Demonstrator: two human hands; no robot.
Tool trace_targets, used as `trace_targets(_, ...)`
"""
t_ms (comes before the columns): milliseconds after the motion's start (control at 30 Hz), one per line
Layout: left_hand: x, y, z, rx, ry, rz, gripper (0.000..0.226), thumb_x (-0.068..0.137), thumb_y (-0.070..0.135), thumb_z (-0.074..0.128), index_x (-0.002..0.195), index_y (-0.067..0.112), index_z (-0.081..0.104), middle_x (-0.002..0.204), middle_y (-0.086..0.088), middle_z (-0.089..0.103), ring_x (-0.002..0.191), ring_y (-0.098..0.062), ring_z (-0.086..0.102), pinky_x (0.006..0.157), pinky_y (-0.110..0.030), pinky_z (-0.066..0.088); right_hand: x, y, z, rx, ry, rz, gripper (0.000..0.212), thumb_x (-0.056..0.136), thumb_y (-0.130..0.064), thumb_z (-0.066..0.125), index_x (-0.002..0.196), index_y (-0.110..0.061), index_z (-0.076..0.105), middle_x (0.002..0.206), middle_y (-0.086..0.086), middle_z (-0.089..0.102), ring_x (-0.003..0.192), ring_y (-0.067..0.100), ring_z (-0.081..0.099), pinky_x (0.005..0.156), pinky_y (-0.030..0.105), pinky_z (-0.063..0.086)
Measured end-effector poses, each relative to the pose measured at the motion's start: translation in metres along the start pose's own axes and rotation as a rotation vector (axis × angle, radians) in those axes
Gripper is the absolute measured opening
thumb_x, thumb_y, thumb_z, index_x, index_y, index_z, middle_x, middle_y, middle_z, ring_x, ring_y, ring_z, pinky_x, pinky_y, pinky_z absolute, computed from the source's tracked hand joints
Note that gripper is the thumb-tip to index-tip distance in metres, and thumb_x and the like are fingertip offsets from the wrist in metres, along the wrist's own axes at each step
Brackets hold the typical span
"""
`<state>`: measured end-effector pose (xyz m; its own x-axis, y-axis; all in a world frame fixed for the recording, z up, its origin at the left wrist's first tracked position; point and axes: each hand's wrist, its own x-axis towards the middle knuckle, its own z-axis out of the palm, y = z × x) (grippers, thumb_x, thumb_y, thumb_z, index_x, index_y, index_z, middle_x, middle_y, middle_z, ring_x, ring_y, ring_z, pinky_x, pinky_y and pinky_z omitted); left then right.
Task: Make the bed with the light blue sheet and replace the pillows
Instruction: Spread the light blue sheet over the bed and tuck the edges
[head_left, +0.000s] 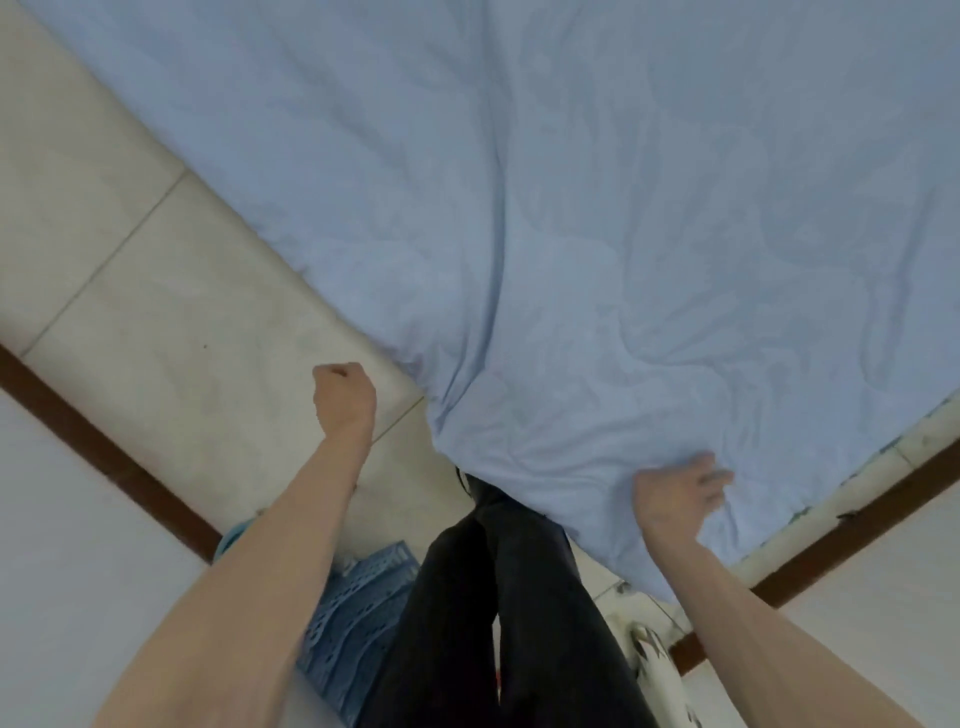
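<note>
We stand at the bed's corner, right hand (680, 493) pressing spread fingers on the rumpled sheet (571, 234) filling the upper right, seemingly to smooth it, left hand (344, 396) fisted, empty.

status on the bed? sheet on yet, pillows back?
Done: the light blue sheet is spread across the bed, though it looks wrinkled, most of all near the corner by the person. In hand: the right hand touches the sheet at that draped corner; the left hand is a fist over the floor tiles, holding nothing. Left: smooth or tuck the corner, then the pillows, none of which are in view.
</note>
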<state>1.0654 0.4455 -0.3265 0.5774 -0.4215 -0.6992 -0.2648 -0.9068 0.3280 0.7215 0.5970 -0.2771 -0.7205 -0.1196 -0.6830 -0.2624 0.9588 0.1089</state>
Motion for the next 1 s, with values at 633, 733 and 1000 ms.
trace_targets(633, 0.111, 0.139, -0.097, 0.336, -0.460, -0.076, 0.046, 0.089, 0.061, 0.067, 0.105, 0.018, 0.063, 0.101, 0.000, 0.070, 0.089, -0.018, 0.068, 0.081, -0.038, 0.054, -0.028, -0.229, 0.015, -0.246, -0.181, -0.529, 0.119, 0.081, -0.043, 0.078, 0.160, -0.028, -0.009, 0.166, 0.007, -0.022, 0.154, 0.032, -0.014, 0.115, 0.066, 0.025)
trace_targets(733, 0.154, 0.185, -0.121, 0.191, -0.362, -0.048, 0.055, 0.083, 0.071, 0.066, 0.100, 0.018, 0.063, 0.100, -0.001, 0.070, 0.090, -0.018, 0.070, 0.082, -0.041, 0.057, -0.034, -0.245, 0.013, -0.238, -0.211, -0.406, 0.126, 0.077, -0.048, 0.082, 0.161, -0.024, -0.008, 0.166, 0.008, -0.023, 0.153, 0.033, -0.017, 0.117, 0.065, 0.019)
trace_targets(1000, 0.202, 0.216, -0.137, 0.408, -0.439, 0.266, 0.037, 0.100, 0.038, 0.052, 0.091, 0.005, 0.065, 0.082, -0.009, 0.073, 0.080, -0.030, 0.068, 0.081, -0.043, 0.055, -0.095, -0.350, 0.041, 0.111, -0.012, -0.363, 0.105, 0.084, -0.042, 0.077, 0.161, -0.027, 0.008, 0.169, 0.003, -0.002, 0.155, 0.031, -0.001, 0.123, 0.043, 0.015)
